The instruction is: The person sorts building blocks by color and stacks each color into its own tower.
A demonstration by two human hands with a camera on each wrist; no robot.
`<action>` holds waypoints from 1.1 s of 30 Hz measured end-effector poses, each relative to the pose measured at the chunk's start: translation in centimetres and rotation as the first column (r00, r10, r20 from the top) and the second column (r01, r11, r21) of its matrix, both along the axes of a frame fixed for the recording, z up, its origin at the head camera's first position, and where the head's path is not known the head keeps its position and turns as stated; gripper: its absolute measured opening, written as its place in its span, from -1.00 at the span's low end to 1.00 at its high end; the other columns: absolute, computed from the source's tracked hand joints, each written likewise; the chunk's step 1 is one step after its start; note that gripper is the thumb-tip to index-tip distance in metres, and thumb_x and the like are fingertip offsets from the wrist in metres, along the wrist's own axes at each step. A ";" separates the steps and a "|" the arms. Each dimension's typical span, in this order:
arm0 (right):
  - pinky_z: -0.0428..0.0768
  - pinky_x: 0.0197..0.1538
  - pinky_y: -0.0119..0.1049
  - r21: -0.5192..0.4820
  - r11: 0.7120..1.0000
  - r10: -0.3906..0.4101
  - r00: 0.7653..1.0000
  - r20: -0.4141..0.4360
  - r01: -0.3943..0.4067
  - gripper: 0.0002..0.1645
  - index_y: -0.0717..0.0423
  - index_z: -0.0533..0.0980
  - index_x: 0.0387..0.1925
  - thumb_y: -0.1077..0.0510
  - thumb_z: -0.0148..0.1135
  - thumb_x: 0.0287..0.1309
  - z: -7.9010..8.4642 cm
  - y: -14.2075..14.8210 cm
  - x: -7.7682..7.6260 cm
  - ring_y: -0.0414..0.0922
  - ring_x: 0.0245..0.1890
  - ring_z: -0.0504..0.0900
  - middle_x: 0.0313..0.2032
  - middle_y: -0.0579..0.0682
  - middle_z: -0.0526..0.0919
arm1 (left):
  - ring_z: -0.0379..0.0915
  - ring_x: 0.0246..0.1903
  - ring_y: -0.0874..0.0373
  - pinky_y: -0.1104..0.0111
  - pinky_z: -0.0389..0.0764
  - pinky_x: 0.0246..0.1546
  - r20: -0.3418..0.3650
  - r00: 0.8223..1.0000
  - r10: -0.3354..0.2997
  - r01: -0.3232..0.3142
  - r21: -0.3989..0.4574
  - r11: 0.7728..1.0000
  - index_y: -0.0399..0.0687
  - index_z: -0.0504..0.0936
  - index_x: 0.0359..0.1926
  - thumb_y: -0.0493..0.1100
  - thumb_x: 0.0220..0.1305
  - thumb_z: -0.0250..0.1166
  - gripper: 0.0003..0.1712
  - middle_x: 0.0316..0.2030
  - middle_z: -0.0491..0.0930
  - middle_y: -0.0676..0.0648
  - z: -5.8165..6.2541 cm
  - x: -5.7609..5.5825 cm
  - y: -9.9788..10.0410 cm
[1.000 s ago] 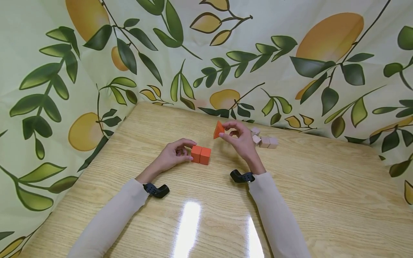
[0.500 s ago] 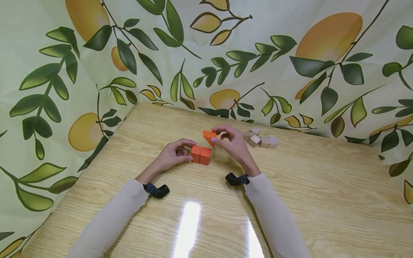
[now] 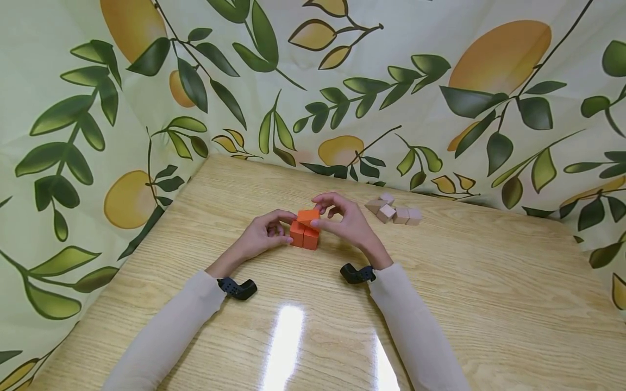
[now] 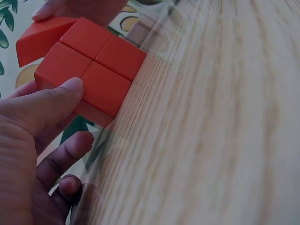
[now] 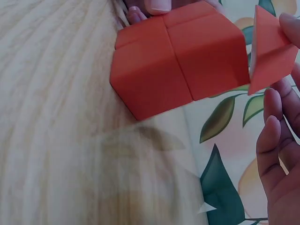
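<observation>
Several red cubes (image 4: pixel 107 89) stand as a block two wide and two high on the table. My left hand (image 3: pixel 259 236) holds the block's left side, its thumb on the near face of an upper cube and fingers behind. Between the thumb and fingers of my right hand (image 3: pixel 349 221) is an orange-red triangular block (image 3: pixel 308 217), pinched close over the top of the cubes. In the right wrist view a narrow gap separates this triangular block (image 5: pixel 272 51) from the upper cubes. Its flat side faces them.
Several pale wooden blocks (image 3: pixel 401 215) lie in a group at the back right of the wooden table (image 3: pixel 489 282). A cloth (image 3: pixel 274 70) printed with fruit and leaves hangs behind and to the left. Each wrist wears a black strap (image 3: pixel 237 288).
My right hand has moved left and slightly down with the triangular block, turning it from point up to flat side down and bringing it over the cubes. The left hand has stayed in place.
</observation>
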State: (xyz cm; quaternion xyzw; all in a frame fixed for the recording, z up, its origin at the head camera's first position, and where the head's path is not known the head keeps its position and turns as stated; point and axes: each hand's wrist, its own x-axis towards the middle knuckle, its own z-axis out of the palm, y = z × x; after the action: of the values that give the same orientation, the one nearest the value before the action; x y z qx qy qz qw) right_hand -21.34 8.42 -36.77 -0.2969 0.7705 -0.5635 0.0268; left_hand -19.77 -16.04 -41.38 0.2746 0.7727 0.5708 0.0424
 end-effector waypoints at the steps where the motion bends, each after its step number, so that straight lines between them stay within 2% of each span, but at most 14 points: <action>1: 0.43 -0.05 0.06 0.001 1.000 0.003 1.000 -0.004 -0.003 -0.52 0.31 0.49 0.04 0.30 0.39 0.05 -0.1 -0.1 0.0 0.09 -0.13 0.48 -0.19 0.12 0.58 | 0.36 -0.46 -0.02 0.38 0.31 -0.49 0.002 1.000 0.000 0.000 0.000 1.000 -0.28 0.50 0.11 -0.46 0.09 0.37 -0.49 -0.08 0.57 -0.25 0.0 0.0 0.0; 4: 0.45 -0.06 -0.01 0.003 1.000 0.012 1.000 -0.018 -0.012 -0.52 0.29 0.49 0.02 0.27 0.40 0.05 -0.3 -0.3 0.0 0.05 -0.15 0.48 -0.21 0.12 0.59 | 0.36 -0.45 -0.02 0.38 0.31 -0.48 0.003 1.000 0.001 -0.001 -0.003 1.000 -0.27 0.51 0.11 -0.45 0.09 0.37 -0.49 -0.07 0.57 -0.25 0.0 0.0 0.0; 8: 0.45 -0.08 -0.13 0.024 1.000 -0.007 0.999 -0.032 0.008 -0.53 0.14 0.52 0.00 0.21 0.44 0.02 -2.1 -0.4 -0.8 -0.08 -0.16 0.49 -0.22 0.00 0.59 | 0.37 -0.45 -0.01 0.37 0.31 -0.48 -0.001 1.000 -0.002 0.002 -0.001 1.000 -0.27 0.51 0.10 -0.46 0.09 0.36 -0.50 -0.08 0.57 -0.25 -0.1 0.0 0.0; 12: 0.46 -0.09 -0.17 0.041 0.999 -0.020 0.998 -0.060 0.023 -0.51 0.01 0.53 0.00 0.14 0.47 0.00 -3.7 -0.5 -1.5 -0.17 -0.17 0.50 -0.21 -0.10 0.59 | 0.37 -0.46 0.01 0.38 0.31 -0.49 -0.004 1.000 -0.004 0.004 -0.002 1.000 -0.29 0.51 0.09 -0.46 0.10 0.36 -0.51 -0.09 0.57 -0.26 -0.1 0.0 0.0; 16: 0.45 -0.12 -0.18 0.049 0.999 -0.010 0.995 -0.095 0.015 -0.48 0.05 0.53 0.00 0.06 0.49 -0.02 -3.9 -0.8 -1.4 -0.18 -0.19 0.50 -0.23 -0.13 0.59 | 0.36 -0.48 0.01 0.37 0.31 -0.50 -0.003 1.000 -0.007 0.007 -0.001 1.000 -0.29 0.51 0.09 -0.47 0.09 0.36 -0.51 -0.09 0.57 -0.26 -0.2 0.0 0.0; 21: 0.45 -0.13 -0.19 0.054 0.998 -0.012 0.992 -0.122 0.019 -0.41 0.18 0.51 0.02 0.07 0.50 -0.04 -4.0 -1.1 -1.4 -0.18 -0.19 0.50 -0.24 -0.13 0.58 | 0.36 -0.47 -0.05 0.37 0.30 -0.49 -0.003 1.000 -0.012 0.012 0.005 1.000 -0.27 0.51 0.11 -0.44 0.11 0.36 -0.50 -0.09 0.57 -0.25 -0.1 0.1 0.0; 26: 0.46 -0.11 -0.18 0.068 0.998 -0.006 0.994 -0.107 0.013 -0.39 0.12 0.50 0.06 0.09 0.51 -0.05 -4.0 -1.0 -1.5 -0.15 -0.16 0.49 -0.23 -0.13 0.57 | 0.38 -0.43 -0.12 0.38 0.29 -0.47 0.019 1.000 -0.009 0.009 0.012 1.000 -0.27 0.49 0.13 -0.40 0.17 0.33 -0.53 -0.08 0.57 -0.25 0.1 0.1 0.1; 28: 0.45 -0.09 -0.15 0.068 0.998 0.005 0.997 -0.079 0.000 -0.41 0.10 0.50 0.07 0.13 0.50 -0.04 -3.4 -0.7 -1.3 -0.05 -0.13 0.49 -0.22 -0.08 0.58 | 0.38 -0.44 -0.13 0.38 0.28 -0.47 0.023 1.000 -0.007 0.007 0.010 1.000 -0.27 0.49 0.13 -0.39 0.19 0.32 -0.54 -0.08 0.57 -0.25 0.1 0.1 0.1; 33: 0.43 -0.07 0.02 0.032 0.999 0.040 0.999 -0.030 -0.039 -0.51 0.23 0.52 0.00 0.31 0.44 -0.01 -1.2 -0.2 -0.3 0.24 -0.10 0.46 -0.22 0.15 0.61 | 0.40 -0.46 -0.11 0.39 0.30 -0.49 0.016 1.000 -0.007 0.007 0.000 1.000 -0.26 0.48 0.14 -0.37 0.23 0.28 -0.56 -0.08 0.56 -0.24 0.1 0.1 -0.1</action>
State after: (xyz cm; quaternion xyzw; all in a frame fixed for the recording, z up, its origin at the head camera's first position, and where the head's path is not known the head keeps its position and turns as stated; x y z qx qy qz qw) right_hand -21.68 8.22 -37.92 -0.3203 0.7736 -0.5459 0.0309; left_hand -19.67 -16.09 -41.28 0.2726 0.7712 0.5730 0.0508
